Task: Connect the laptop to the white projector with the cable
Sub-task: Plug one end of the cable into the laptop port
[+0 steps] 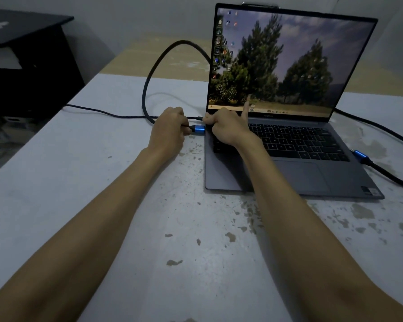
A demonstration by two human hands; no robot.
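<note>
An open grey laptop (pixel 296 173) with a tree wallpaper on its screen sits on the white table (pixel 102 182). My left hand (pixel 168 133) is closed around the black cable just behind its blue plug (pixel 198 129), which sits against the laptop's left edge. My right hand (pixel 226 126) rests on the laptop's back left corner, index finger raised against the screen. The thick black cable (pixel 156 66) loops up behind the screen. Its other blue plug (pixel 361 155) lies loose on the table right of the laptop. No white projector is in view.
A thin black cable (pixel 102 112) runs from the table's left edge to the laptop's left side. A dark cabinet (pixel 28 66) stands at the left, past the table edge. The tabletop paint is chipped in front of the laptop.
</note>
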